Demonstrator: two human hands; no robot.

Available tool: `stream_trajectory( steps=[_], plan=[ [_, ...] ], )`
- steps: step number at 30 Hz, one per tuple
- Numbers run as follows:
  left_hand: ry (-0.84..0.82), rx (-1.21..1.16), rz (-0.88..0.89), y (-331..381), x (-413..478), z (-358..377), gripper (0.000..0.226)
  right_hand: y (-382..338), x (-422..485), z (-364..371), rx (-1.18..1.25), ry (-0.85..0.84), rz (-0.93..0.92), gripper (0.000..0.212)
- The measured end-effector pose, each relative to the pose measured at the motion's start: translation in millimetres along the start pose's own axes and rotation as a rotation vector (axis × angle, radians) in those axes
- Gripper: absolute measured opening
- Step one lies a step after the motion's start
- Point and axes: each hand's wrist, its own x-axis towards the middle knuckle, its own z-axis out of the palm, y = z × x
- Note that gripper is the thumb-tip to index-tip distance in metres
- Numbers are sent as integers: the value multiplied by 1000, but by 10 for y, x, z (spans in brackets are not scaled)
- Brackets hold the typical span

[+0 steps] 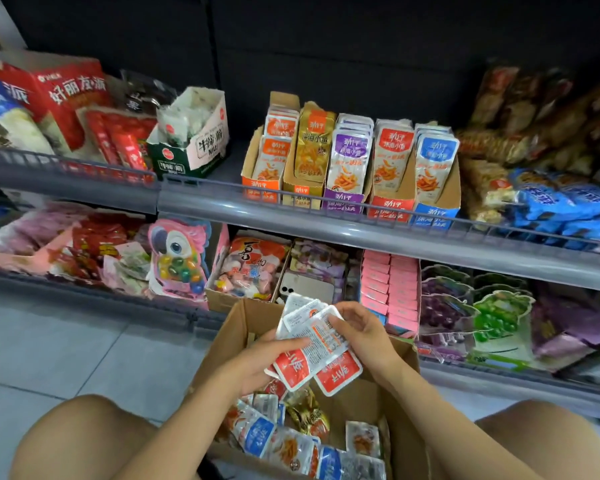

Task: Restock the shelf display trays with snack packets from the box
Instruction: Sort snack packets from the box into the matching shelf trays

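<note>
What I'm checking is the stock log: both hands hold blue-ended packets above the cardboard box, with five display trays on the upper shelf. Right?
Wrong colour: the head view shows the packets in the left hand and right hand are red-ended, not blue-ended. The rest stands.

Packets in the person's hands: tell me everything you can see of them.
The packets are several small flat sachets, fanned out, of glossy plastic-like film with sealed edges. Their white backs with fine print face up; two show a red band with white characters at the near end. The left hand grips them from below, the right hand pinches their far edge, above the open cardboard box.
</note>
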Motion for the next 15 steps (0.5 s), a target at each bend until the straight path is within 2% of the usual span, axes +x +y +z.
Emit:
stream_trajectory(
  steps=[3, 8, 12, 15],
  plan=[
    [59, -81, 51, -13, -12, 12, 34, 19, 4, 6, -13, 12, -7, 7],
    [107, -140, 104, -12, -39, 49, 36, 29, -21, -40, 11, -58, 22, 21],
    [152, -225, 95, 25, -67, 0, 21, 106, -2, -140, 20, 31, 93, 20],
    [192, -262, 95, 31, -96, -73, 13, 145, 8, -228, 211, 101, 165, 17]
  ],
)
